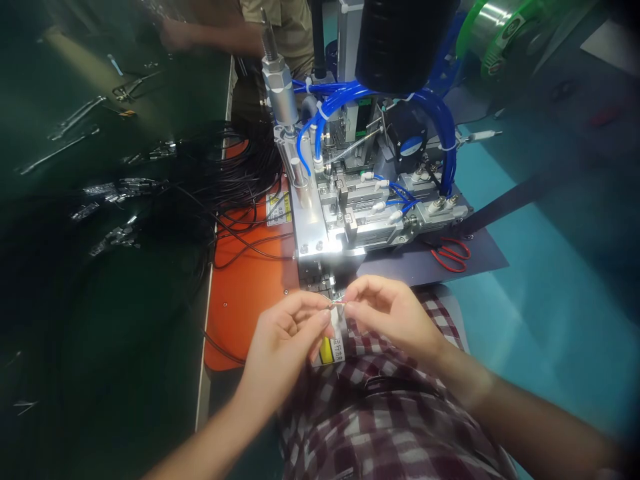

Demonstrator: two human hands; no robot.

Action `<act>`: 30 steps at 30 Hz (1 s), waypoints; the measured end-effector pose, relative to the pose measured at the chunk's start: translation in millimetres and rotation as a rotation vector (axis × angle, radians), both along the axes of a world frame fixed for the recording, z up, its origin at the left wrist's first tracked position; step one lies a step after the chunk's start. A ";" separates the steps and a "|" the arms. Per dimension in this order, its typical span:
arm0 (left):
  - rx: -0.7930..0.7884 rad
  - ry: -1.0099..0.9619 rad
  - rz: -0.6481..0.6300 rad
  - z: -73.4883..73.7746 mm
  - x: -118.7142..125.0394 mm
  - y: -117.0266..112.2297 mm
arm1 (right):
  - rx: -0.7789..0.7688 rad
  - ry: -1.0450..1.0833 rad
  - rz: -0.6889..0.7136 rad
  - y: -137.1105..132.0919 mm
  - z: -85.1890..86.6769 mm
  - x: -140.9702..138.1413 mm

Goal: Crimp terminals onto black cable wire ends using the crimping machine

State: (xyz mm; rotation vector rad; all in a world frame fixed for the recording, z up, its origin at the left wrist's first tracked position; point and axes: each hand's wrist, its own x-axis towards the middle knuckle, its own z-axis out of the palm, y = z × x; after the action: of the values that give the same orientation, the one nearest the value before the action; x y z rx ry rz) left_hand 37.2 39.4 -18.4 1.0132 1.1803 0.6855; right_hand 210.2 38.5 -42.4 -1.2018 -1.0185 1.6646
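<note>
My left hand and my right hand meet just in front of a small metal machine with blue air hoses. Both hands are pinched shut on the thin red and white wire ends held between their fingertips. The wires sit close to the machine's front opening. A yellow warning label shows below my left fingers. My checked clothing fills the view beneath the hands.
A tangle of black cables with metal connectors lies on the orange plate and the dark table at left. Red-handled scissors rest on a dark mat at right. Another person stands behind the machine, hand near tools.
</note>
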 end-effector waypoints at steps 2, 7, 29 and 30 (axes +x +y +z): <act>0.020 0.020 0.001 -0.4 0.0 -0.5 | -0.072 0.089 0.000 -0.1 -0.5 -0.8; 0.127 0.091 0.004 -4.1 -2.7 -3.8 | -0.313 0.321 0.108 2.2 -0.7 1.4; 0.076 0.013 -0.057 -3.5 -2.7 -9.2 | -0.068 0.110 0.089 4.0 6.0 4.5; 0.085 0.022 -0.065 -3.1 -2.6 -9.5 | -0.072 0.106 0.112 4.8 7.2 5.4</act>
State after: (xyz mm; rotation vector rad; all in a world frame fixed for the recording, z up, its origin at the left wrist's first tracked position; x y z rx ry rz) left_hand 34.6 29.9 -21.5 1.1286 1.1405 0.6793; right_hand 215.6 43.3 -35.2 -1.1072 -0.9829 1.8454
